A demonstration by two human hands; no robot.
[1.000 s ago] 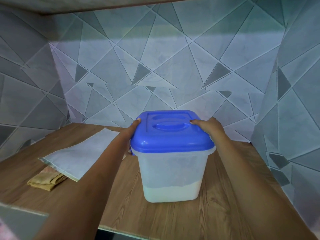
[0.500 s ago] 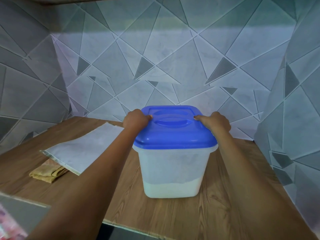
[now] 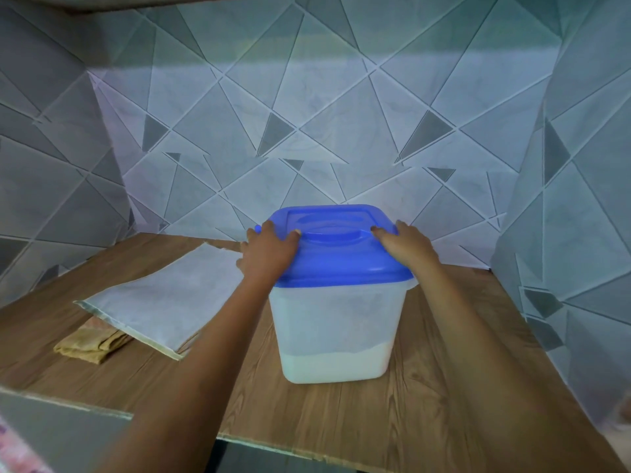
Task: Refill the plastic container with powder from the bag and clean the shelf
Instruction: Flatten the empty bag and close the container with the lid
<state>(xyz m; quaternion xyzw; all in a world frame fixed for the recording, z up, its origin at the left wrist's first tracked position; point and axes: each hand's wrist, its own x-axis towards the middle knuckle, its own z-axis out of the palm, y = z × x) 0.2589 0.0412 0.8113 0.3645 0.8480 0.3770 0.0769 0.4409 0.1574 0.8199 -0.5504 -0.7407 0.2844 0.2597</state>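
A clear plastic container (image 3: 336, 322) stands on the wooden shelf (image 3: 426, 414), with white powder filling its bottom quarter. Its blue lid (image 3: 338, 257) is on top. My left hand (image 3: 268, 252) lies on the lid's left side, fingers curled over the edge and thumb on top. My right hand (image 3: 408, 245) presses on the lid's right side, fingers spread flat. A flat white bag (image 3: 167, 298) lies on the shelf to the left of the container.
A folded yellow cloth (image 3: 87, 344) pokes out from under the bag's near corner. Tiled walls with triangle patterns close the shelf at the back (image 3: 307, 131), left and right. The shelf's front edge (image 3: 273, 450) runs just below my forearms.
Both hands have moved from the lid's far corners onto its top, left and right of the moulded handle. The container stays where it was on the shelf.
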